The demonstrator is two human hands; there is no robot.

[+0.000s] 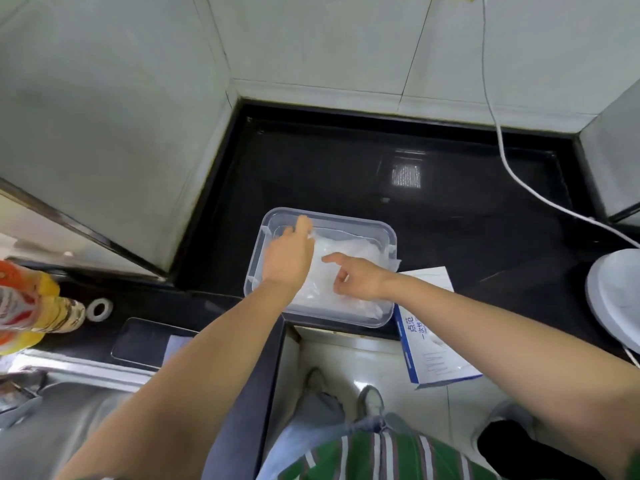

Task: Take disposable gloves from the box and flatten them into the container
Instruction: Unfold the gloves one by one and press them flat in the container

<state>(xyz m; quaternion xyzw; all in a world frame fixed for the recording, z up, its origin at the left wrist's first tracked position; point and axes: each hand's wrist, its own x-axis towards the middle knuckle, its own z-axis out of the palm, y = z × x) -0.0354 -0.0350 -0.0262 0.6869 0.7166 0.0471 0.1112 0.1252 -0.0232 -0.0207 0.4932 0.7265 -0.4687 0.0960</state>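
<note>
Two hands work in one clear tub, and we take the scene from the left. Far left on the dark countertop [311, 168] stand an orange-and-yellow labelled bottle [24, 306] and a roll of white tape [99, 309], both well apart from the work. Our left hand [289, 258] reaches into the far left corner of the clear plastic container [349, 221]. Its thumb lies toward the far rim at the edge of the film, but the other fingers are hidden under the back of the hand, so we cannot tell whether they pinch the film or only pin it. The disposable gloves [349, 249] lie inside the container as a pale, crinkled, translucent layer. Our right hand [358, 278] comes in over the near right side, index finger straight and pressing on the film, the other fingers loosely curled around nothing. The blue-and-white glove box [433, 344] lies just beside the container on its right. We judge that flattening is the step in hand. The next move calls for a light sweep outward toward the corners, since film this thin will likely spring back or cling to skin.
</note>
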